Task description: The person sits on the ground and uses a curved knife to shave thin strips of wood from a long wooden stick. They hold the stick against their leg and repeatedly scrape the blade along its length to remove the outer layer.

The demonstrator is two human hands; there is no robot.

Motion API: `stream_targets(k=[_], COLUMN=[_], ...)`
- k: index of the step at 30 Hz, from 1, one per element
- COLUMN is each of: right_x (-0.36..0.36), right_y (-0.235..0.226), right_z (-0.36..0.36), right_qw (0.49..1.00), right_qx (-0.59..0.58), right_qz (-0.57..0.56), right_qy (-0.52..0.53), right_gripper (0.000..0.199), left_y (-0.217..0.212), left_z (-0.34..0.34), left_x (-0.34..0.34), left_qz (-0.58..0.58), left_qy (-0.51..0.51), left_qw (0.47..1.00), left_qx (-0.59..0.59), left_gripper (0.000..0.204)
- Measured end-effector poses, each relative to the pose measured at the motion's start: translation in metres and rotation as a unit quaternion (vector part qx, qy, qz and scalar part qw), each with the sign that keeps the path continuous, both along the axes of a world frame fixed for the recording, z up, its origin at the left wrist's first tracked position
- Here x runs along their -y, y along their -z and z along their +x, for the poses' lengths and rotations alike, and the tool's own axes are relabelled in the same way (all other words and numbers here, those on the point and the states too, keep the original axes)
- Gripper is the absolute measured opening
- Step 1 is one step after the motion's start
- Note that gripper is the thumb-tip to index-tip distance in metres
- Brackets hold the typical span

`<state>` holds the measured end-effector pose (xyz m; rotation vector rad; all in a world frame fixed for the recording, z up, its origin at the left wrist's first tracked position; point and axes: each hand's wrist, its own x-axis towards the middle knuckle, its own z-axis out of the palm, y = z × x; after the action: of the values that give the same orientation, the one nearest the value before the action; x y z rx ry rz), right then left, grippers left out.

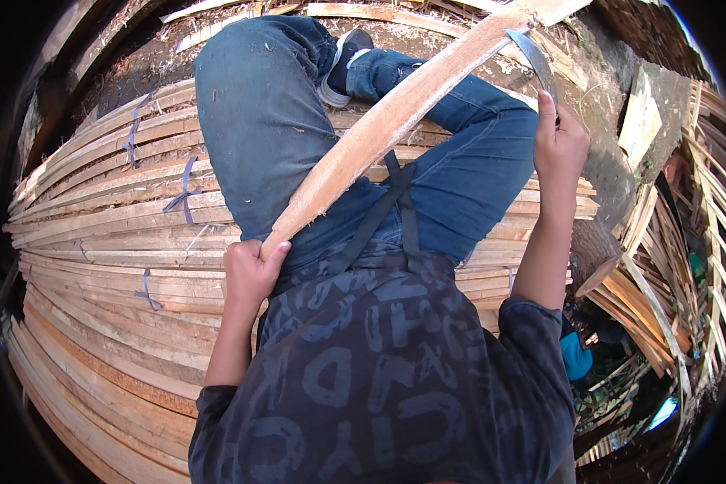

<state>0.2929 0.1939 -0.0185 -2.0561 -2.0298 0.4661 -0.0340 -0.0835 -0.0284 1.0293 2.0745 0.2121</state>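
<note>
A long wooden plank point(379, 125) slants across my lap from near my left hip up to the far right. My left hand point(251, 270) grips its near, narrower end, thumb along the top. In my right hand point(561, 139) is a sickle point(536, 63) with a curved grey blade, its handle mostly hidden by the closed fingers. The blade's tip reaches the right edge of the plank near its far end; whether it touches the wood I cannot tell.
Under and beside me lie stacked bundles of wooden strips point(129, 278), tied with bluish cords point(187, 194). A cut log point(598, 270) and thin slats point(641, 319) are at the right. Wood scraps point(640, 117) lie on the ground beyond. Something bright blue point(575, 355) shows at lower right.
</note>
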Motion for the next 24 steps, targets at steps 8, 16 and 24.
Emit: stream_targets(k=[8,16,24], right_x=[0.074,0.058,0.017], right_y=[-0.012,0.001,0.01], right_z=[-0.048,-0.046,-0.018], right_qw=[0.977,0.981,0.995], right_qx=[-0.053,-0.015,0.003], right_qz=[-0.064,-0.013,0.021], right_qy=[-0.198,-0.194,-0.094], right_gripper=[0.043,0.044,0.049], left_y=[0.002,0.002,0.002], left_z=[-0.003,-0.002,-0.001], left_x=[0.001,-0.002,0.0], left_qz=[0.0,-0.008,-0.016], left_qy=[-0.007,-0.014,-0.028], left_qw=[0.999,0.999,0.999], left_qx=[0.037,0.046,0.042], left_gripper=[0.061,0.06,0.06])
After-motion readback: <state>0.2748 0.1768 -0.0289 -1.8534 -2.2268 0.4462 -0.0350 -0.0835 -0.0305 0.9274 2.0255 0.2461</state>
